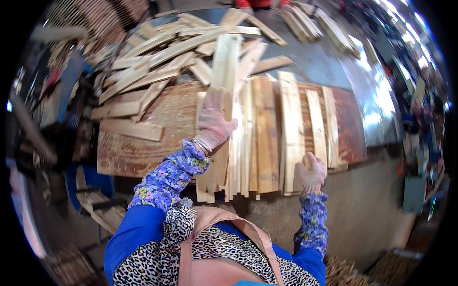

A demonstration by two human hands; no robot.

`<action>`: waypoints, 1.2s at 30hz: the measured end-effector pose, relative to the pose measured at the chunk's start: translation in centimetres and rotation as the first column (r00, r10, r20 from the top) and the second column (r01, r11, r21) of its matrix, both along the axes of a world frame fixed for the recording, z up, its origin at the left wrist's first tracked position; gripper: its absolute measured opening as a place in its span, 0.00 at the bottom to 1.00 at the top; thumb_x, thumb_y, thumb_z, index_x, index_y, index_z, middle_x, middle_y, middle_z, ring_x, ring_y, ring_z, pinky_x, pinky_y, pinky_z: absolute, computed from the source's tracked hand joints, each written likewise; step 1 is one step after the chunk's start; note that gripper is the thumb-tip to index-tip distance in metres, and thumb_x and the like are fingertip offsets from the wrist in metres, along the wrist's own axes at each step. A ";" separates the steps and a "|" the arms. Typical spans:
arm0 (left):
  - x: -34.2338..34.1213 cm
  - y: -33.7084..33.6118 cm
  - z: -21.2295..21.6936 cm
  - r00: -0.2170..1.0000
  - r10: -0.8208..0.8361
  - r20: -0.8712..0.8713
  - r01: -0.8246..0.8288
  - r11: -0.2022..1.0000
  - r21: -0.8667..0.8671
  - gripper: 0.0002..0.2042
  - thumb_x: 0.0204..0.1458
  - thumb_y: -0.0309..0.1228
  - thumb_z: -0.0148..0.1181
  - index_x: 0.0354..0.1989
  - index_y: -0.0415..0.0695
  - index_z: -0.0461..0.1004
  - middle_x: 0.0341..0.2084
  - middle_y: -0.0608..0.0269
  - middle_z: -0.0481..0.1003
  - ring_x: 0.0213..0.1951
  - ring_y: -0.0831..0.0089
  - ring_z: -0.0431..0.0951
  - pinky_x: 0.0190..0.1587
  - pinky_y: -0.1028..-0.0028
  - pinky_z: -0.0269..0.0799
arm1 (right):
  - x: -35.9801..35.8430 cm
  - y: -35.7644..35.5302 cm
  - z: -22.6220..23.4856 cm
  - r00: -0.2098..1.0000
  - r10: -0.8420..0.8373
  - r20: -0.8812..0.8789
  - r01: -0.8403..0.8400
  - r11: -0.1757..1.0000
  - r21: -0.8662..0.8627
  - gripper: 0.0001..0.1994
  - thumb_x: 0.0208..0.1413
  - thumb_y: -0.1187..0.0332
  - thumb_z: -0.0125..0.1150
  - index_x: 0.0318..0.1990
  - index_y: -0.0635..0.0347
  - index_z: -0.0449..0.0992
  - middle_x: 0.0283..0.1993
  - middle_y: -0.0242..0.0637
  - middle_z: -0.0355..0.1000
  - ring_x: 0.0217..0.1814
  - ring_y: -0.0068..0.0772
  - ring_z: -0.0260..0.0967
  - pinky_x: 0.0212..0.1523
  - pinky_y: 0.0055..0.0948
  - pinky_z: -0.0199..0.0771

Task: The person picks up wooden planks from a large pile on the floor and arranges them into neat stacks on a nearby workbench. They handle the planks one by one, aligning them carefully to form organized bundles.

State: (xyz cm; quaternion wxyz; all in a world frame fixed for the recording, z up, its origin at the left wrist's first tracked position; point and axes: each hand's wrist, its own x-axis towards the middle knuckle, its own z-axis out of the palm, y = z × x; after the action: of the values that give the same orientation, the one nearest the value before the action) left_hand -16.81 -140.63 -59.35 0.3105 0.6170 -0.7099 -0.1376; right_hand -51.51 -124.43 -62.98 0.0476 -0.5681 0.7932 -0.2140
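My left hand (215,119), in a pale pinkish work glove, lies over a long wooden board (226,59) and grips it, thumb to the right side. The board points away from me, its far part on the loose pile. Under and beside that hand, several boards (265,138) stand or lie close together in a row, their ends toward me. My right hand (312,172), gloved too, is curled at the near end of a narrow wooden slat (316,117); its fingertips are partly hidden. Left of this slat is a wider pale board (289,124).
A jumbled heap of boards (157,62) covers the far left of the worn brown worktop (138,152). Beyond it, a grey metal surface (329,71) bears stacked slats (336,31). Another person in red (261,3) stands at the far side. Bundled wood (343,271) is below right.
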 end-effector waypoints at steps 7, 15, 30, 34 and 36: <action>19.2 6.8 -8.3 0.820 -0.454 0.349 0.475 0.880 0.031 0.39 0.55 0.37 0.65 0.77 0.52 0.58 0.74 0.44 0.60 0.67 0.51 0.67 0.68 0.48 0.66 | 22.9 -6.8 5.7 0.687 0.557 -0.466 -0.721 0.598 -0.349 0.42 0.46 0.53 0.81 0.70 0.50 0.70 0.63 0.45 0.73 0.69 0.53 0.67 0.73 0.54 0.60; 47.0 22.8 -11.8 0.688 0.198 0.699 0.163 0.896 -0.414 0.27 0.64 0.40 0.49 0.74 0.62 0.65 0.74 0.59 0.62 0.76 0.58 0.60 0.75 0.44 0.54 | 51.0 -4.3 -2.5 0.490 0.772 0.405 -0.872 0.437 0.221 0.26 0.54 0.48 0.75 0.52 0.58 0.83 0.35 0.41 0.83 0.36 0.34 0.81 0.40 0.34 0.81; 73.4 55.3 -23.7 0.012 0.597 -0.802 -0.903 0.351 0.248 0.13 0.64 0.35 0.62 0.52 0.42 0.76 0.40 0.62 0.80 0.40 0.73 0.78 0.45 0.67 0.76 | 97.9 20.6 -13.4 0.225 0.285 0.932 -0.910 -0.280 0.305 0.25 0.72 0.63 0.60 0.69 0.70 0.69 0.63 0.41 0.76 0.64 0.28 0.71 0.67 0.30 0.68; 78.7 63.5 -26.9 -0.423 0.681 -0.597 -0.842 -0.052 0.537 0.10 0.64 0.35 0.59 0.45 0.42 0.79 0.38 0.56 0.80 0.37 0.67 0.79 0.41 0.64 0.77 | 99.8 19.9 -17.6 -0.029 0.710 0.703 -0.843 -0.395 0.364 0.29 0.67 0.62 0.65 0.71 0.66 0.68 0.63 0.50 0.77 0.60 0.38 0.78 0.62 0.33 0.76; 81.3 70.8 -33.9 -0.169 0.979 -0.118 -0.950 -0.130 0.285 0.12 0.64 0.38 0.58 0.46 0.43 0.80 0.40 0.52 0.81 0.41 0.58 0.81 0.45 0.59 0.78 | 98.1 18.9 -20.2 0.003 0.724 0.689 -0.846 -0.365 0.388 0.29 0.66 0.62 0.67 0.70 0.65 0.69 0.62 0.52 0.77 0.59 0.40 0.79 0.60 0.33 0.77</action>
State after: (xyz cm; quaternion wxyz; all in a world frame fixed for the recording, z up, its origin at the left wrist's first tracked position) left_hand 64.47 -69.79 -93.22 0.3782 0.9237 0.0591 0.0184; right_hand 46.62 -105.54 -83.18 0.4795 -0.8391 0.1339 0.2191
